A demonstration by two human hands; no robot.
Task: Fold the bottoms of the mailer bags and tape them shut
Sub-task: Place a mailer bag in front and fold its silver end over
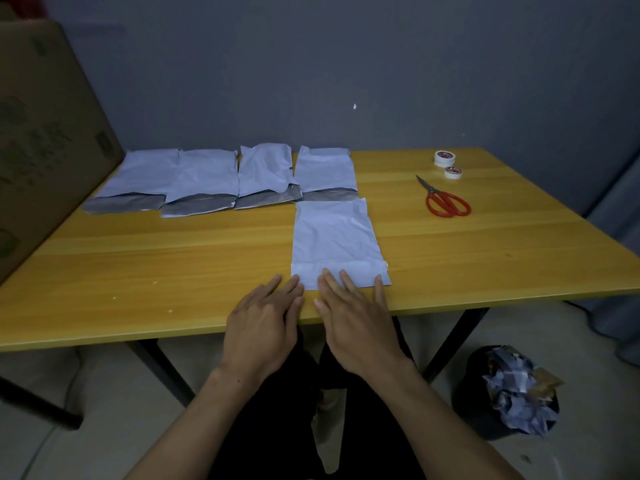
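Scanning from the left, I see a cardboard box (45, 133), its inside hidden, then four mailer bags (204, 178) in a row at the back of the table (138, 265). The left hand (263, 317) lies flat beside the near mailer bag (336, 237). The right hand (353, 313) presses straight fingers on its bottom edge, gripping nothing. Tape rolls (445, 159) and scissors (446, 200) lie farther right, and a floor bin (478, 386) holds crumpled scraps (516, 389).

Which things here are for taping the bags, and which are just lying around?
For the job: near mailer bag, four back-row bags, two tape rolls, probably scissors.
Just lying about: cardboard box, bin of scraps.
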